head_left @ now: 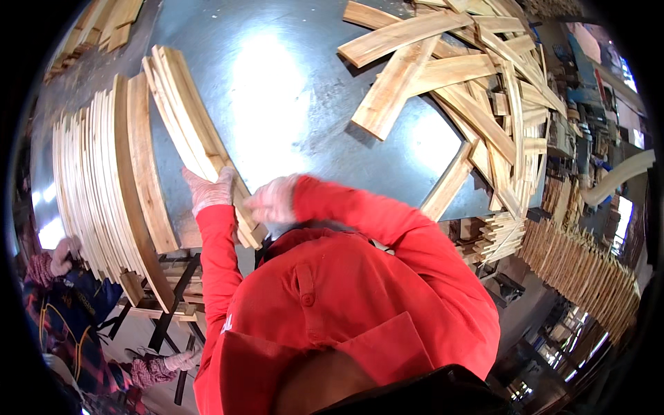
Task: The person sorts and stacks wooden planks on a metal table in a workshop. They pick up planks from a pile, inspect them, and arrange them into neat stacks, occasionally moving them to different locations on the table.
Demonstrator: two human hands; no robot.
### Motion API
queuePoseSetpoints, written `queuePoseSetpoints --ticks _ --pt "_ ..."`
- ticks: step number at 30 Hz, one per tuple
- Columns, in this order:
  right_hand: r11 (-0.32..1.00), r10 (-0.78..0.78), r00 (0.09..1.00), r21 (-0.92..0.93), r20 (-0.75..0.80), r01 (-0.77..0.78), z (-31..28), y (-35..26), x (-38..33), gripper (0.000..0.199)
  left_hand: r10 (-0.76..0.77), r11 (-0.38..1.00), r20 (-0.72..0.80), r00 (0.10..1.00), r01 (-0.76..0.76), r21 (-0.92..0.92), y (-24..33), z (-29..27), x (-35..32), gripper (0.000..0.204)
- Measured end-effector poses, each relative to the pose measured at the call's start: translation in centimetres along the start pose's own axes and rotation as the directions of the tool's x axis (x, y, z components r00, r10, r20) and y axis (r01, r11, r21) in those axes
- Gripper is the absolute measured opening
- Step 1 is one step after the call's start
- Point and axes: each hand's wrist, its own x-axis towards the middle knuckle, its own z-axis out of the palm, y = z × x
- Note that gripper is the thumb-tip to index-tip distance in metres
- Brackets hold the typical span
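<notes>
A small bundle of wooden slats [190, 114] lies slantwise on the grey metal tabletop [321, 131], its near end by my body. My left hand [209, 190], in a pale work glove, grips this bundle near its lower part, thumb and fingers on either side. Close to the near end, on the right side of the bundle, is my right hand [274, 199], also gloved. Motion smears its fingers, so whether it touches the wood is unclear. Left of the bundle stands a long row of slats [93, 187] set on edge, with wider boards [149, 166] beside it.
A loose heap of boards [477, 90] covers the right of the table. Further slats are stacked below on the right [581, 270]. More boards [97, 24] lie at the far left. Another person's gloved hands [66, 254] and dark sleeve are at the left edge.
</notes>
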Motion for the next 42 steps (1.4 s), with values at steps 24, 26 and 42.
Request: queuePoseSetpoints --ticks 24,26,42 --pt "0.904 0.360 -0.015 0.353 -0.933 -0.241 -11.2 11.3 0.8 0.103 0.270 0.958 0.209 0.940 -0.285 0.042 -0.4 0.6 0.2 0.116" --pt "0.988 0.056 0.173 0.029 -0.983 -0.152 -1.6 13.0 3.6 0.106 0.334 0.941 0.212 0.918 -0.337 -0.022 -2.2 0.7 0.8 0.117" --pt "0.080 0.626 -0.257 0.388 -0.737 -0.918 -14.6 13.7 -8.1 0.120 0.122 0.955 0.181 0.976 -0.165 0.248 1.1 -0.3 -3.8 0.108"
